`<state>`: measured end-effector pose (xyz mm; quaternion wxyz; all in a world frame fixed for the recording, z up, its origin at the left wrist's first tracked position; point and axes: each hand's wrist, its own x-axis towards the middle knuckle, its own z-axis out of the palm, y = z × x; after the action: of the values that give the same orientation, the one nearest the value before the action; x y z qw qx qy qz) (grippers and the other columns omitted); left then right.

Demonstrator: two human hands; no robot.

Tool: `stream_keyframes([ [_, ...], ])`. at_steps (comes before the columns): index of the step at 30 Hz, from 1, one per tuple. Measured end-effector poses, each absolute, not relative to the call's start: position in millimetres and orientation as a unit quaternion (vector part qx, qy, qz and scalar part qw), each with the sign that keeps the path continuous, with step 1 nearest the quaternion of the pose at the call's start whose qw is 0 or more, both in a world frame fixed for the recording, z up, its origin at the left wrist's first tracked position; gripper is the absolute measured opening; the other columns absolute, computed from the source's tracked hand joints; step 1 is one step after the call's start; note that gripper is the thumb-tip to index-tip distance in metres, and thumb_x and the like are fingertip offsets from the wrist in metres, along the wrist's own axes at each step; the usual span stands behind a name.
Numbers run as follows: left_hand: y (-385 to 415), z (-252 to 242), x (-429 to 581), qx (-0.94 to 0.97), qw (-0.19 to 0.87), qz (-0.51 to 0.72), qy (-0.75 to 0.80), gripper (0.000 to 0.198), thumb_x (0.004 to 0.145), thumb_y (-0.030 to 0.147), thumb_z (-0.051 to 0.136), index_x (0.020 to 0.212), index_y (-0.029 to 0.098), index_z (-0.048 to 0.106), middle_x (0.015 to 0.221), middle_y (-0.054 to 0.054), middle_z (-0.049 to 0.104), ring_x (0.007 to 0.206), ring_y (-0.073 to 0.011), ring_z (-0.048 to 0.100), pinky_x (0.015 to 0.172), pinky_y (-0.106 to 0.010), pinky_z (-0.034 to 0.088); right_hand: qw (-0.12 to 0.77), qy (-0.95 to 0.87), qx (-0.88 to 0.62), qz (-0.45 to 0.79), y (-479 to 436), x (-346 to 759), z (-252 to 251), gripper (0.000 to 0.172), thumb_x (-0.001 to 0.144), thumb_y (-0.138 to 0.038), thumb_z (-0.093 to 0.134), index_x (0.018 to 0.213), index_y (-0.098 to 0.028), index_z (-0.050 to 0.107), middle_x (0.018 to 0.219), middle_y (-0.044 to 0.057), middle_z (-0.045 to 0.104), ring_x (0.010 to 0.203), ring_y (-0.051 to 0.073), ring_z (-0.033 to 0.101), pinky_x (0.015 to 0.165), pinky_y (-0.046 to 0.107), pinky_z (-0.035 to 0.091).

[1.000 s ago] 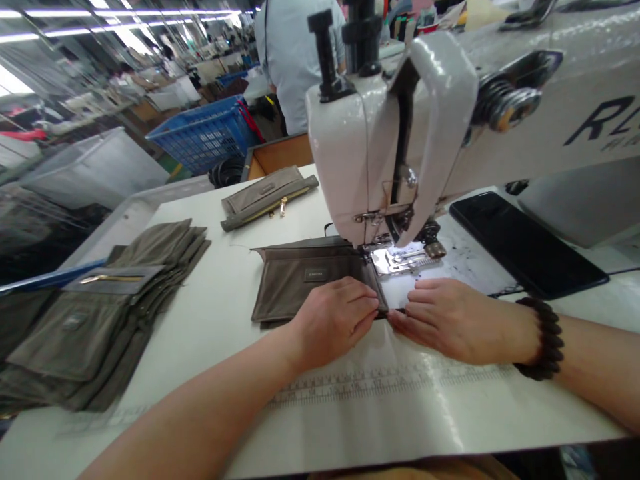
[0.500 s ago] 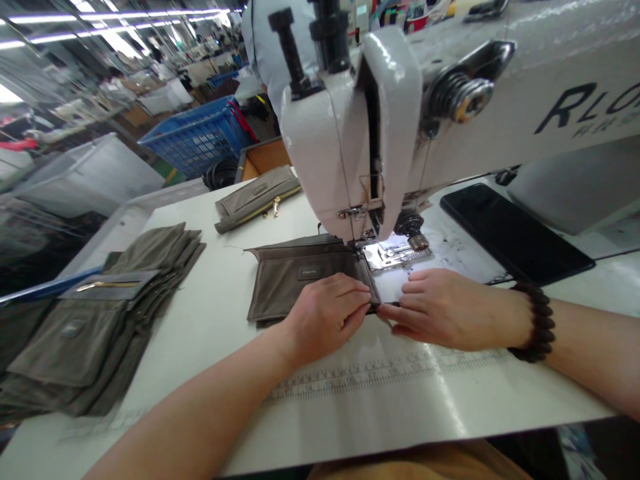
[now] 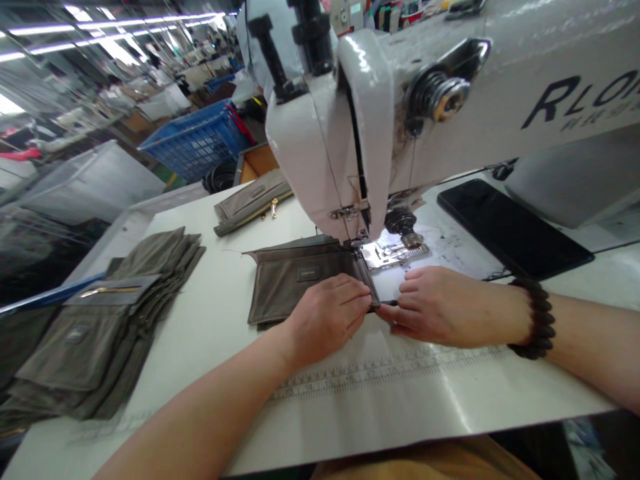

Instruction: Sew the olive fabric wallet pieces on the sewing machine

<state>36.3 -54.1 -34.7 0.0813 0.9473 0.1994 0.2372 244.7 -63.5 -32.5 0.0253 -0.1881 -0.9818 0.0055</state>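
Observation:
A brown-grey fabric wallet piece (image 3: 280,287) with a small label patch lies flat on the table, its right edge running under the sewing machine's presser foot (image 3: 357,245). My left hand (image 3: 333,310) rests on its lower right part, fingers together and pinching the edge near the corner. Close beside it, my right hand (image 3: 435,307), with a dark beaded bracelet on the wrist, has its fingers curled at a thin dark binding strip (image 3: 387,304) by that same corner. The fingertips of both hands nearly meet. What lies beneath the left fingers is hidden.
The sewing machine (image 3: 320,147) stands over the work. A black phone (image 3: 515,227) lies at right. Several stacked fabric pieces (image 3: 95,333) are at left, and a zippered pouch (image 3: 250,200) lies behind. A printed ruler (image 3: 350,381) runs along the front. A blue basket (image 3: 195,140) stands beyond.
The camera view has shifted slightly, so the machine head appears farther left. Both hands and the wallet piece keep nearly the same places.

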Motion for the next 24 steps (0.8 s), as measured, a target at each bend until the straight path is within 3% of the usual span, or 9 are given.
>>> stream_keyframes([
  [10,-51.3,-31.0,33.5,0.953,0.087,0.213,0.199,0.011,0.082,0.012,0.051,0.084,0.011,0.062,0.088,-0.007,0.067,0.085,-0.0161,0.060,0.076,-0.028,0.053,0.034,-0.986,-0.166,-0.006,-59.4,251.7,-25.2,0.028,0.091,-0.026,0.038,0.073,-0.016,0.057,0.059,0.001,0.057,0.056,0.014,0.047,0.056,0.033,0.023],
  [19,-49.0,-32.7,32.6,0.948,0.111,0.221,0.200,0.010,0.079,0.011,0.055,0.086,0.011,0.063,0.088,-0.009,0.067,0.083,-0.0169,0.062,0.073,-0.029,0.054,0.005,-0.985,-0.169,-0.024,-58.6,252.4,-27.6,0.027,0.092,-0.028,0.034,0.091,-0.015,0.058,0.061,0.002,0.058,0.057,0.016,0.050,0.053,0.032,0.022],
  [24,-48.0,-33.7,31.1,0.943,0.133,0.224,0.206,0.011,0.078,0.009,0.055,0.086,0.012,0.063,0.088,-0.009,0.067,0.083,-0.0170,0.063,0.072,-0.029,0.054,0.007,-0.986,-0.165,-0.030,-56.4,253.6,-31.6,0.028,0.093,-0.028,0.032,0.091,-0.016,0.057,0.060,0.002,0.057,0.059,0.016,0.050,0.054,0.032,0.022],
])
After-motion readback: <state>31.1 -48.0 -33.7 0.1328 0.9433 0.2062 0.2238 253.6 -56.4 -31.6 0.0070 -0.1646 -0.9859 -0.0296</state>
